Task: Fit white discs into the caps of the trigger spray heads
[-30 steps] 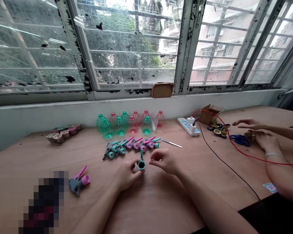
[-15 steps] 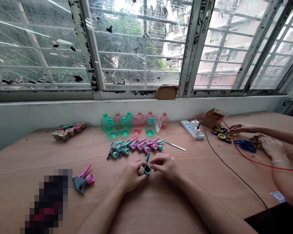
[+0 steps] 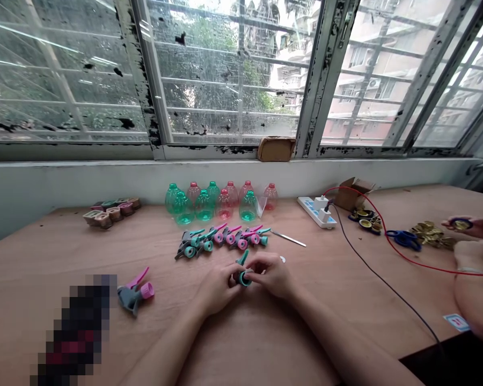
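Observation:
My left hand [image 3: 219,289] is closed around a grey-and-teal spray trigger head [image 3: 243,276], its round collar facing me and its teal lever pointing up. The thumb and fingers of my right hand [image 3: 274,274] are pinched together at the collar's mouth. What lies between those fingertips is too small to make out. Just beyond my right knuckles, a small white piece [image 3: 282,259] rests on the table. Several more spray trigger heads [image 3: 225,239], teal and pink, lie in a row ahead of my hands. Off to the left lies a single grey-and-pink spray trigger head [image 3: 135,291].
Green and pink clear bottles [image 3: 204,207] stand behind the row, near a metal strip [image 3: 288,238]. A power strip [image 3: 317,213] trails red and black cables. At right, another person's hand [image 3: 477,226] holds a round dark-rimmed piece near blue scissors [image 3: 404,239] and gold pieces [image 3: 429,234].
My hands stay at the spray trigger head, which has tilted slightly; my right fingers have shifted a little at its collar. The other person's hands have drawn back to the right, one with a round piece.

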Available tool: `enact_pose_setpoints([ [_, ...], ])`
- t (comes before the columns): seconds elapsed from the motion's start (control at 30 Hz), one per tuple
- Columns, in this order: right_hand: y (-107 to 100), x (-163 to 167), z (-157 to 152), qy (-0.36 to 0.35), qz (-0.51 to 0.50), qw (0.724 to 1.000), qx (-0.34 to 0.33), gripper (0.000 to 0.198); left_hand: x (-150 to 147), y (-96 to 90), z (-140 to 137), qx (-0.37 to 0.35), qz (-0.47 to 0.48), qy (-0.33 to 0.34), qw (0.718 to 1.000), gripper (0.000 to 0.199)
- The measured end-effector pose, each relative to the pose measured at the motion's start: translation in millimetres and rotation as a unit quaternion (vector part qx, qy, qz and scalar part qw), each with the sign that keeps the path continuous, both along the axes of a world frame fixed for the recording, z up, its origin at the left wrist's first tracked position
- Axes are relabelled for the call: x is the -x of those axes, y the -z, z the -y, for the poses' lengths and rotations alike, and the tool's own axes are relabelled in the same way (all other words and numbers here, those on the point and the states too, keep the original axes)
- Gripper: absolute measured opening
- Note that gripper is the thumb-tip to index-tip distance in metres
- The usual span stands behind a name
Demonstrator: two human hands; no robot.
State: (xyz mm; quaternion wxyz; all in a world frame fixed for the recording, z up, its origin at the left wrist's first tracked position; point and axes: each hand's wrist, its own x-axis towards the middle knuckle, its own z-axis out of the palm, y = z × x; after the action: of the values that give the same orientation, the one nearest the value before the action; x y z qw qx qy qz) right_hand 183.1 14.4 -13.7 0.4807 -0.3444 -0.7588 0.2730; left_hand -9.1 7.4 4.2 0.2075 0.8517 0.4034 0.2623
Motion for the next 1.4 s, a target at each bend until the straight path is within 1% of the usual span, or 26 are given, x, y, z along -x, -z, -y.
enact_pose_setpoints([
  [0.17, 0, 0, 1, -0.045, -0.032, 0.998, 0.041, 0.016, 0, -2.1, 1, 0.013, -0.002, 0.003, 1.0, 0.024],
  [0.33, 0, -1, 1, -0.046, -0.032, 0.997, 0.051, 0.019, -1, -0.7, 1, 0.026, 0.005, -0.007, 1.0, 0.021],
  [0.43, 0, 1, 1, -0.028, -0.042, 0.997, 0.065, 0.021, -1, 0.3, 1, 0.028, 0.008, -0.011, 1.0, 0.023],
  [0.6, 1, 2, 1, -0.02, -0.014, 0.999, 0.024, 0.017, 1, 2.3, 1, 0.021, 0.013, 0.0, 1.0, 0.025],
  [0.7, 3, 2, 0, -0.014, -0.001, 1.0, 0.01, 0.018, 1, 2.9, 1, 0.02, 0.014, -0.001, 1.0, 0.024],
  [0.93, 8, 2, 2, 0.009, 0.018, 1.0, -0.012, 0.017, 1, 2.7, 3, 0.027, 0.013, -0.016, 0.999, 0.023],
  [1.1, 11, 2, 2, 0.001, 0.052, 0.998, -0.027, 0.013, 2, 4.8, 3, 0.012, 0.001, -0.034, 0.999, 0.019],
  [1.23, 10, 2, 2, 0.015, 0.064, 0.997, -0.037, 0.014, 2, 4.8, 3, 0.003, -0.007, -0.046, 0.999, 0.019],
  [1.4, 8, 1, 3, 0.019, 0.075, 0.996, -0.05, 0.014, 2, 4.7, 3, 0.001, -0.012, -0.043, 0.999, 0.019],
])
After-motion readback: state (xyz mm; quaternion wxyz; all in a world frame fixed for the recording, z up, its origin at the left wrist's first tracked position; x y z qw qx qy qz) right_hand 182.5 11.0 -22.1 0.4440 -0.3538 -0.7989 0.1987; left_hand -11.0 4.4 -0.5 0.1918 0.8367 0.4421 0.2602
